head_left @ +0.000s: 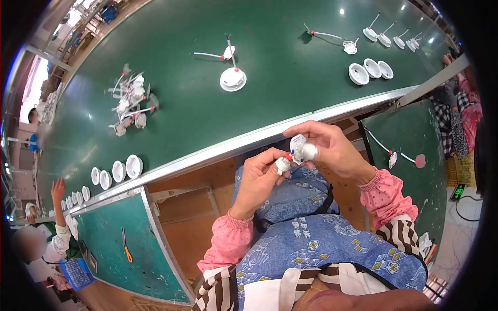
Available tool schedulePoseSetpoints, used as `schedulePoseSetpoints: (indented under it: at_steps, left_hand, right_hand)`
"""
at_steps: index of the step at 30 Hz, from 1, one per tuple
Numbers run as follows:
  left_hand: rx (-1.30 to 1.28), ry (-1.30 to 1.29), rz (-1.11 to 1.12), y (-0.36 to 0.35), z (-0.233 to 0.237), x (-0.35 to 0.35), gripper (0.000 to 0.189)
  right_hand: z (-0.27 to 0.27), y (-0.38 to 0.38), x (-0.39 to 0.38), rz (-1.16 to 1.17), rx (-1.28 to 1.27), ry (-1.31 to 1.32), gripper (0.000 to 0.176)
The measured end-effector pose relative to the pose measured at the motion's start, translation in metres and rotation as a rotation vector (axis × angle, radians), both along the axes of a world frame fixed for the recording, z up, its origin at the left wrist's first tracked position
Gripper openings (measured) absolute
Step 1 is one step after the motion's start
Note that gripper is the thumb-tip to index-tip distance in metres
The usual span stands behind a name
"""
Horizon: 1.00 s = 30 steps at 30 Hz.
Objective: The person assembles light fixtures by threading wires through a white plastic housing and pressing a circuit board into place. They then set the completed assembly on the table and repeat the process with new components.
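Observation:
Above my lap, both hands meet at a small white part with a red collar and wires (297, 143). My left hand (255, 179) is closed, its thumb and fingers pinching the red-collar end. The fingers of my right hand (334, 150) are closed round the part's white disc side. White coverings wrap both thumb tips and hide some of the part. On the green table (181, 124) beyond stands a round white lamp housing (233, 79) with a wire rising from it. Beside it is a similar white piece with a red-collared wire (228, 53).
A pile of white wired parts (129, 101) lies left. White rings (119, 170) line the near edge; more rings (358, 74) and wired housings (370, 34) sit far right. Orange-handled scissors (127, 253) rest on a lower green board. Another person's hand (58, 192) is at far left.

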<state>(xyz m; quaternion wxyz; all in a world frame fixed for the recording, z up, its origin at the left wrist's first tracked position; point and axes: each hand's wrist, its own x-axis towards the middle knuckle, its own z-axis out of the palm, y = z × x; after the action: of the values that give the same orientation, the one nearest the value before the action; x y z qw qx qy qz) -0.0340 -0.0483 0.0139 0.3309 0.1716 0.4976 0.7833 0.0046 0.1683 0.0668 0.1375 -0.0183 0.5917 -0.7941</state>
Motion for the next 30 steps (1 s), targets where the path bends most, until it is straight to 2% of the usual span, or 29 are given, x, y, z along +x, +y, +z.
schedulePoseSetpoints:
  at_steps: [1,3,4,5,6,7,9,12,15,18,21,24,28,30]
  left_hand:
    - [0.007,-0.024,-0.011,-0.003,-0.001,0.003,0.021]
    - [0.022,-0.064,-0.035,-0.008,-0.003,0.006,0.019]
    - [-0.061,0.022,-0.013,-0.007,-0.004,0.008,0.016]
    - [-0.154,0.112,0.023,-0.006,-0.005,0.011,0.014]
    - [-0.289,0.380,0.078,-0.006,0.003,0.013,0.016]
    - [-0.293,0.637,0.133,-0.004,-0.007,0.009,0.018]
    - [-0.284,0.802,0.178,-0.005,-0.010,0.006,0.016]
    - [-0.261,0.618,0.074,-0.012,-0.004,0.013,0.014]
    - [-0.336,0.721,0.172,-0.026,-0.004,0.015,0.012]
    - [-0.538,0.854,0.298,-0.048,-0.010,0.022,0.015]
    - [-0.591,0.956,0.322,-0.062,-0.010,0.028,0.021]
    - [-0.637,1.130,0.205,-0.076,-0.017,0.042,0.026]
    - [-0.647,1.233,0.378,-0.096,-0.005,0.049,0.029]
    - [-0.836,1.239,0.342,-0.123,0.000,0.037,0.032]
  right_hand:
    - [-0.003,-0.002,0.001,-0.012,-0.056,-0.072,0.046]
    - [-0.012,-0.009,0.006,-0.035,-0.122,-0.129,0.031]
    - [-0.016,-0.007,0.009,-0.013,-0.194,-0.182,0.027]
    - [-0.020,-0.007,0.009,0.024,-0.271,-0.234,0.022]
    - [-0.023,-0.008,0.011,0.018,-0.289,-0.278,0.019]
    - [-0.030,-0.010,0.013,0.012,-0.327,-0.284,0.019]
    - [-0.042,-0.013,0.017,-0.005,-0.393,-0.290,0.019]
    - [-0.037,-0.016,0.020,-0.007,-0.376,-0.294,0.018]
    - [-0.031,-0.010,0.017,-0.066,-0.401,-0.208,0.019]
    - [-0.035,-0.006,0.015,-0.088,-0.412,-0.195,0.021]
    - [-0.040,-0.010,0.012,-0.053,-0.419,-0.193,0.021]
    - [-0.038,-0.008,0.001,-0.008,-0.378,-0.200,0.022]
    - [-0.047,-0.016,-0.010,0.043,-0.328,-0.181,0.023]
    - [-0.051,-0.023,-0.019,-0.102,-0.400,-0.134,0.024]
